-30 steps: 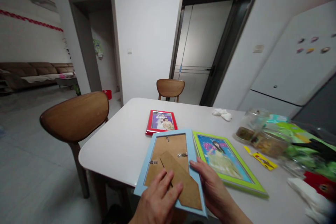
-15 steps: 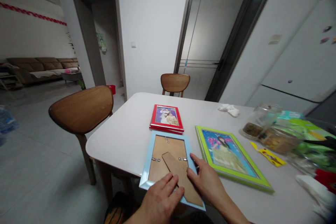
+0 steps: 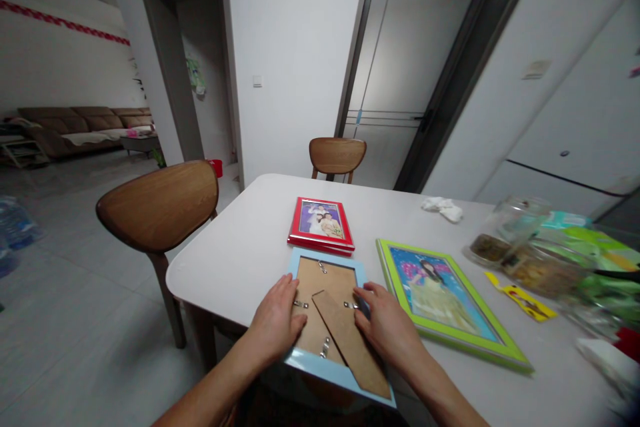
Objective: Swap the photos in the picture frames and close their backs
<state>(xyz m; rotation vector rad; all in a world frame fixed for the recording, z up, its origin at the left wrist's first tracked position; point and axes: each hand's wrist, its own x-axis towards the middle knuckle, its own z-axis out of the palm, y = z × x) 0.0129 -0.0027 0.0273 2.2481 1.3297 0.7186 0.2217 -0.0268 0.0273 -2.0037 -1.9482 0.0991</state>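
Note:
A light blue photo frame [image 3: 327, 365] lies back side up at the table's near edge, its brown backing board [image 3: 307, 330] showing metal clips and a slanted stand flap [image 3: 350, 343]. My left hand [image 3: 277, 317] holds the frame's left edge, fingertips by the left clip. On the right edge, my right hand [image 3: 385, 320] grips the frame with its fingers near the right clip. Just beyond lies a red frame [image 3: 323, 225] with a photo, apparently stacked on another. To the right, a green frame [image 3: 453, 300] lies photo side up.
The white table [image 3: 225, 250] also bears crumpled tissue [image 3: 443, 208], glass jars [image 3: 507, 233], a yellow packet [image 3: 527, 301] and plastic bags at the right. Wooden chairs stand at the left [image 3: 160, 203] and far side [image 3: 337, 155].
My left hand has moved from the lower part of the backing up to the frame's left edge, uncovering the bottom clip. My right hand has shifted slightly over the right edge.

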